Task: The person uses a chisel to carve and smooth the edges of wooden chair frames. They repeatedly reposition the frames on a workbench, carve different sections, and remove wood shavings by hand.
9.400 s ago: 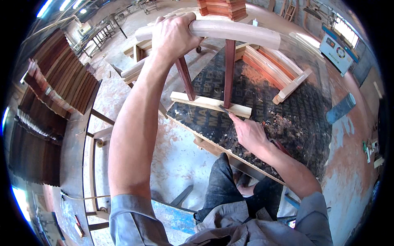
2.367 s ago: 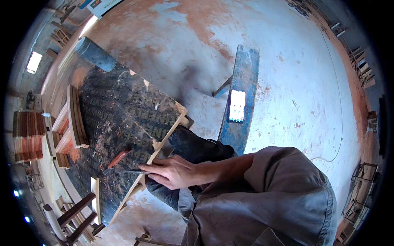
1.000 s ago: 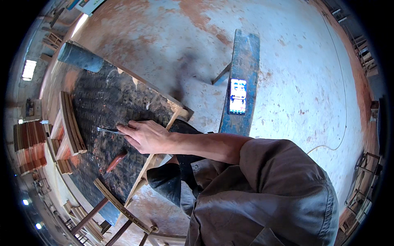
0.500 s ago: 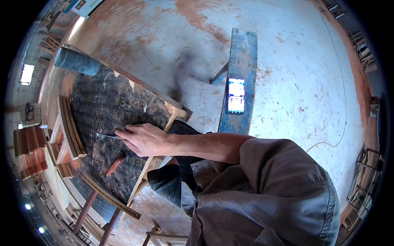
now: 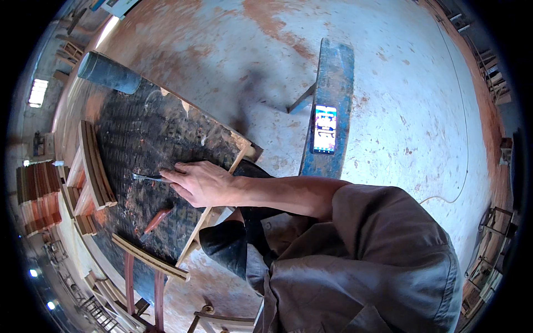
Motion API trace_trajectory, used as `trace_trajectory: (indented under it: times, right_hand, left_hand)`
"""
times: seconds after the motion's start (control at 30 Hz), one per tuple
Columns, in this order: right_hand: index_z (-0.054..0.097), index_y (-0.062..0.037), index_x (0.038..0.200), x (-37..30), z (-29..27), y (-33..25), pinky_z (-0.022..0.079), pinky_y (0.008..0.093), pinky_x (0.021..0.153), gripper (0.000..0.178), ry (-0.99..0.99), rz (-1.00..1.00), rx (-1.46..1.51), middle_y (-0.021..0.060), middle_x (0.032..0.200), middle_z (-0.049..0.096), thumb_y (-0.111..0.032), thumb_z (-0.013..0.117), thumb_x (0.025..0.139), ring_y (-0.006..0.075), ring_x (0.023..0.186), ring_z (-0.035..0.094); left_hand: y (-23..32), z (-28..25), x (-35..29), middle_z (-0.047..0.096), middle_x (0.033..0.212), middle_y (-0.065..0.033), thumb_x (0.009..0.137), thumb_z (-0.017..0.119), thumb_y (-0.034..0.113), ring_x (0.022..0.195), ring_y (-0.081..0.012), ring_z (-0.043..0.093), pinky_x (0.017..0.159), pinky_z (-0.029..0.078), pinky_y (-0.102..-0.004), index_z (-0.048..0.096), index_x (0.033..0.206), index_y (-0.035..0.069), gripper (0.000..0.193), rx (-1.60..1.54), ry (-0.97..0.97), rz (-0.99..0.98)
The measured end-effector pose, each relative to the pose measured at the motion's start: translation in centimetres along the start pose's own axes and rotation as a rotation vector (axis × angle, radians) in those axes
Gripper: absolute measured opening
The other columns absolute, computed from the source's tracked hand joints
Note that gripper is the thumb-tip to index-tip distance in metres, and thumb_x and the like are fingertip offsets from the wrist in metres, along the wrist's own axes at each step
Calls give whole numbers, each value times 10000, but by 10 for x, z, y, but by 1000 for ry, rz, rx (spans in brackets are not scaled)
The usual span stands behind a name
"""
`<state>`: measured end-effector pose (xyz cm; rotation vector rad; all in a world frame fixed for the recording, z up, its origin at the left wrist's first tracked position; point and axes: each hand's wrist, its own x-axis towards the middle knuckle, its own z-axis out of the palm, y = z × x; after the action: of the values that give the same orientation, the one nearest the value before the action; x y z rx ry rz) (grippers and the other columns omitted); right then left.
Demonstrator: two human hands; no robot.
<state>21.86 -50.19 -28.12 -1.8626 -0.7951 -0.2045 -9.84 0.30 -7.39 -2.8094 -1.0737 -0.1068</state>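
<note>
My right hand [image 5: 202,183] is closed round a thin metal tool [image 5: 149,177], whose slim grey end sticks out past the fingertips to the left. The rest of that tool is hidden in the fingers, so its kind does not show. Beneath the hand lies a dark, stained worktable top [image 5: 133,150], with light wooden edging along its near side. A tool with a reddish-brown handle [image 5: 158,220] and a narrow blade rests on the top, a little below the hand and apart from it. My left hand is out of the picture.
Curved wooden pieces [image 5: 97,166] stand at the table's left. A wooden strip [image 5: 150,257] with reddish legs is at the near corner. A grey-blue cylinder [image 5: 110,72] lies at the far edge. On a blue bench [image 5: 336,66] rests a lit phone [image 5: 325,129]. A cable crosses the floor at right.
The whole view has shifted slightly. My right hand keeps its grip on the metal tool and stays over nearly the same spot. The picture on the phone screen is different.
</note>
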Motion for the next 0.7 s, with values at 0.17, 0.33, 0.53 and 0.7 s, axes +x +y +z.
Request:
trace_trajectory:
  times: [0.17, 0.33, 0.53, 0.7]
  right_hand:
    - [587, 14, 1378, 1, 0, 0, 608, 455, 689, 436, 12, -2, 2, 200, 963, 663, -173, 636, 987, 372, 807, 706]
    - [585, 0, 1387, 1, 0, 0, 615, 467, 703, 452, -3, 10, -9, 219, 991, 679, -176, 649, 975, 390, 829, 717]
    - [601, 49, 1320, 0, 0, -1, 612, 493, 695, 398, 63, -29, 6, 236, 968, 681, -159, 624, 981, 415, 812, 722]
    - [591, 43, 1329, 0, -1, -1, 613, 497, 700, 399, 50, -34, -7, 245, 983, 684, -153, 617, 982, 429, 821, 719]
  left_hand:
    - [-9, 12, -3, 772, 908, -182, 870, 717, 324, 744, -342, 744, 636, 586, -475, 580, 1256, 94, 470, -21, -6, -23]
    - [-19, 23, -4, 771, 904, -183, 861, 720, 318, 748, -337, 745, 644, 586, -471, 596, 1232, 88, 454, -47, -11, -48]
    - [-31, 36, -5, 770, 899, -185, 850, 724, 311, 753, -330, 746, 653, 586, -467, 616, 1203, 80, 435, -68, -18, -79]
    - [-40, 43, -6, 769, 895, -186, 840, 727, 304, 757, -324, 747, 662, 586, -464, 632, 1178, 74, 419, -86, -17, -103]
